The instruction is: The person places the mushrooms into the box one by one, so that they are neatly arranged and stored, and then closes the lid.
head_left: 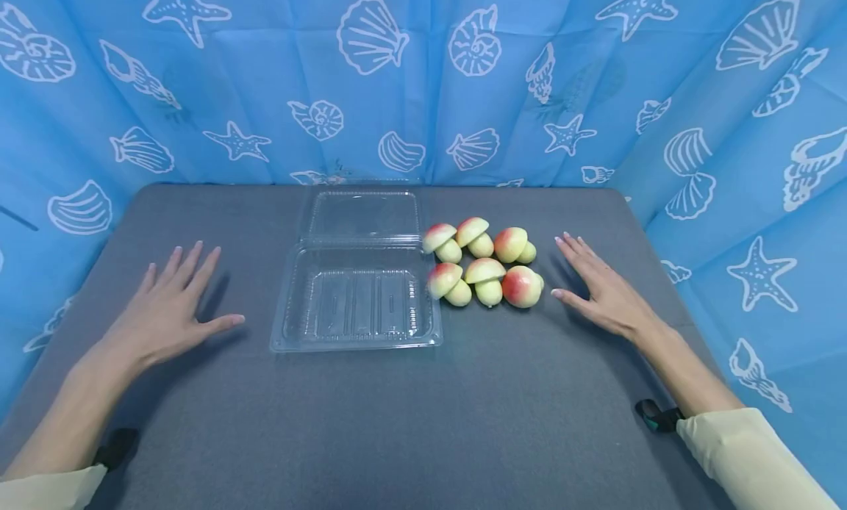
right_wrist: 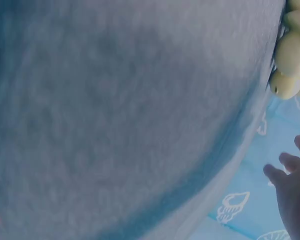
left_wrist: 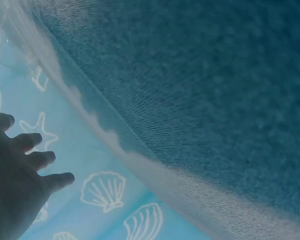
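My left hand point(head_left: 170, 311), fingers spread and straight, is over the left part of the table and holds nothing. My right hand point(head_left: 605, 293) is likewise spread, just right of a group of several mushroom-shaped pieces with pale yellow stems and red-tinted caps. The nearest to it are the front right piece point(head_left: 522, 286) and the back right piece point(head_left: 513, 245); its thumb points toward them without contact. Between the hands lies a clear plastic clamshell box point(head_left: 357, 341), its lid point(head_left: 364, 214) folded back away from me. Part of the group also shows in the right wrist view, as a pale piece point(right_wrist: 291, 54).
The grey cloth-covered table point(head_left: 423, 422) has rounded far corners. A blue curtain point(head_left: 423, 84) with white shell and starfish prints hangs behind it and along both sides. Dark straps sit at both wrists, below light sleeves point(head_left: 754, 451).
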{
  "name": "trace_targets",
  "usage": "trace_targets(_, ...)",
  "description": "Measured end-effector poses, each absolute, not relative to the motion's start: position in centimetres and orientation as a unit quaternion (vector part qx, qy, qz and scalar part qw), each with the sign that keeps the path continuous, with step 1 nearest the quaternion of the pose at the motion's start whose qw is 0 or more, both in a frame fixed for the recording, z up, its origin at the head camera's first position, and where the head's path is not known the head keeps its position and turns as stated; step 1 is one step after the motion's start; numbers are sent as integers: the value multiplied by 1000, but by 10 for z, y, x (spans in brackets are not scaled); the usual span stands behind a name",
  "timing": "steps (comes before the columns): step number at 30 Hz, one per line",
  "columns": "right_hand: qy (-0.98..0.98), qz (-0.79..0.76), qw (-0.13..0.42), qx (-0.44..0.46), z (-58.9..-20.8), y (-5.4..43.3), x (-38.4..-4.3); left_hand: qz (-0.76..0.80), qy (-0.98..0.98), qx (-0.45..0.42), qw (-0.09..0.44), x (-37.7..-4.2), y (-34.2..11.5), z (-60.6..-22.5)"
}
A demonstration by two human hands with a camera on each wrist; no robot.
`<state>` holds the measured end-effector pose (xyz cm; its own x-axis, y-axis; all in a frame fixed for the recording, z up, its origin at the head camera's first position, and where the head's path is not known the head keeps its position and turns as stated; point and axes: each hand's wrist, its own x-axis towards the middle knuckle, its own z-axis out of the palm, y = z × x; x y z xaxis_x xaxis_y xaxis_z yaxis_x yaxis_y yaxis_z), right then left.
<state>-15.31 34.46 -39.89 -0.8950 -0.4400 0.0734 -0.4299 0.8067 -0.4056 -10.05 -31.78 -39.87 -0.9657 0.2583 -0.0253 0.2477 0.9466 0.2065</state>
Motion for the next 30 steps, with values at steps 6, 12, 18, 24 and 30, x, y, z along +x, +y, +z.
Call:
trace_targets(6, 934, -226, -21, -275, -401, 337, -149, 105, 984, 141, 28, -102, -312, -396)
trace_targets(12, 911, -241, -60, -329, -403, 331, -149, 126, 978, 159, 44, -104, -305, -391)
trace_targets(18, 888, -263, -73, -370, -406, 326, -151, 154, 971, 175, 50, -106, -298, -389)
trace_targets(24, 898, -268, -38, -348, -406, 319, -152, 184, 964, 179, 71, -109, -286, -388)
trace_targets(30, 897, -282, -15, -339, -410, 316, -153, 220, 953, 187, 92, -111, -276, -390)
